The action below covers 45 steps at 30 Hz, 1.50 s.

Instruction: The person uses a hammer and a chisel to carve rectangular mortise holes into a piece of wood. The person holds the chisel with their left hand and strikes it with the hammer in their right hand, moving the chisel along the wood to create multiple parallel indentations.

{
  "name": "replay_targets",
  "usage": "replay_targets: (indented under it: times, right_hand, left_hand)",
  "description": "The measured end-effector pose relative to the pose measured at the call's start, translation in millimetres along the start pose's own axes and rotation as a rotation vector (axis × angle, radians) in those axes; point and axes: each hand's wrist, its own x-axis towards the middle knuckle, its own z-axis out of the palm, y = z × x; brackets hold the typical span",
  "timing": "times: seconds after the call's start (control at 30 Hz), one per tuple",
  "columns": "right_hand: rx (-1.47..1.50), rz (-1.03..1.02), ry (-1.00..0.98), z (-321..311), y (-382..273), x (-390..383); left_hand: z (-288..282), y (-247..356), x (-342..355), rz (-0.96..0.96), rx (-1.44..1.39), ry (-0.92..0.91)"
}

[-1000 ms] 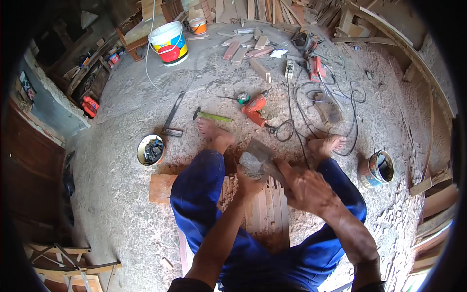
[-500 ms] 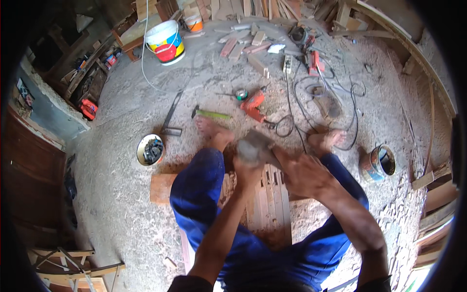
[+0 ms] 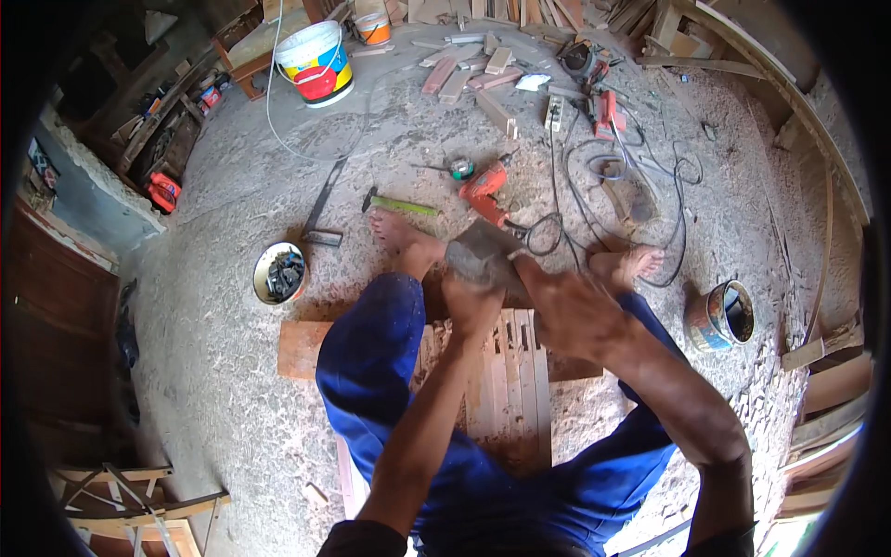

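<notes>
Between my knees, my left hand [image 3: 475, 304] is closed round a grey, rounded, block-like piece [image 3: 470, 265] whose kind I cannot make out. My right hand [image 3: 577, 316] grips a dark, flat, blade-like piece [image 3: 494, 239], which lies against the grey one. Both pieces are slightly blurred, and my fingers hide parts of them. Below my hands, several long wooden pieces with slots cut in them [image 3: 506, 395] lie side by side, dusted with shavings. A wooden board [image 3: 299, 349] runs crosswise beneath them.
Ahead lie a hammer [image 3: 405, 205], a carpenter's square [image 3: 325, 200], a red-orange drill [image 3: 484, 193] and looped cables [image 3: 685, 209]. A tub of small dark parts [image 3: 263, 290] stands left, a tin [image 3: 707, 320] right. Farther off are a paint bucket [image 3: 311, 45] and wood offcuts [image 3: 455, 84].
The view has shifted slightly. Both hands keep their grips, and the grey piece and the flat piece stay together with only a small movement.
</notes>
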Motion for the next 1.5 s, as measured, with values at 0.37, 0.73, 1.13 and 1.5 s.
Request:
replay_targets:
  times: [0.37, 0.73, 1.13, 1.5]
  right_hand:
    - [0.226, 0.127, 0.157, -51, -13, 41]
    - [0.220, 0.045, -0.158, -52, -14, 39]
    - [0.298, 0.166, -0.241, -19, 21, 25]
    - [0.852, 0.592, 0.109, 110, 41, -87]
  left_hand:
    - [10, -79, 64, -0.340, -0.062, -0.070]
    - [-15, -138, 69, -0.107, 0.292, -0.109]
    - [12, -44, 12, -0.005, -0.007, 0.113]
    - [32, -123, 53, -0.201, 0.139, 0.032]
